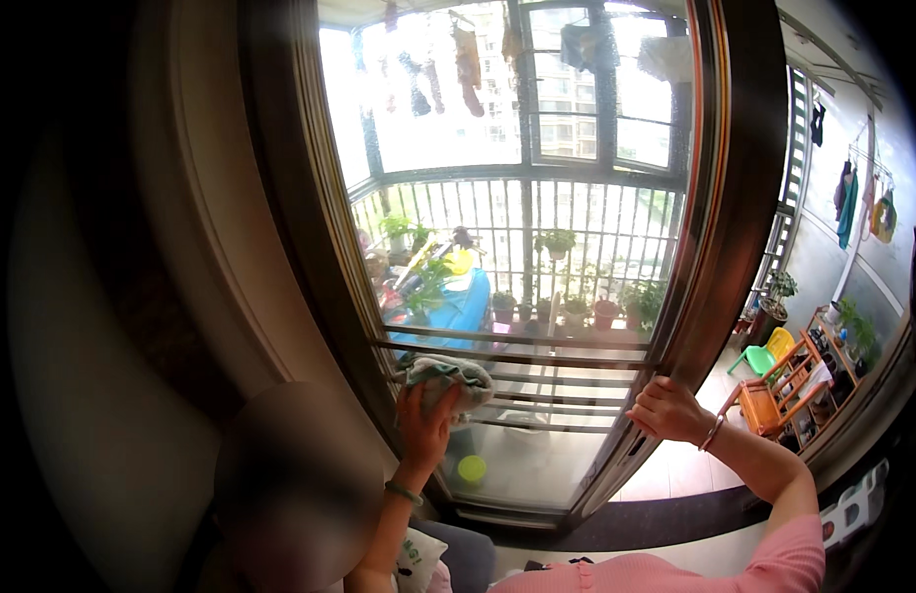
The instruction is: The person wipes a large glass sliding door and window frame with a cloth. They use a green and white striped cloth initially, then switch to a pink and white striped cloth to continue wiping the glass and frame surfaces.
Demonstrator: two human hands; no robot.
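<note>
Brown framing [277,148] runs down the left of our view, bordering the glass panel [537,474] of a door. Just inside it, our left hand [425,427], with a green bangle [404,492] at the wrist, has its fingers bent round a bunched grey-green cloth [460,383]. The cloth lies at the panel's lower left, over the dark rails [537,339] that cross the glass; glare and shadow there keep us from telling whether it presses the pane itself or only the rails. Beyond the glass sit a bright blue cover [458,308] and, lower, a yellow-green round thing [472,468].

Farther right, our right hand [666,408] is closed over the door's upright edge [717,257], apparently to steady it, its arm reaching from a pink sleeve [782,555]. At the far right, through the opening, stand a green and yellow chair [771,348] and a wooden chair [762,407].

We judge the step in hand to be wiping around the rails. The next move seems to call for a flat, even stroke along them, fingers well behind the cloth, while the right hand keeps the door from swinging.
</note>
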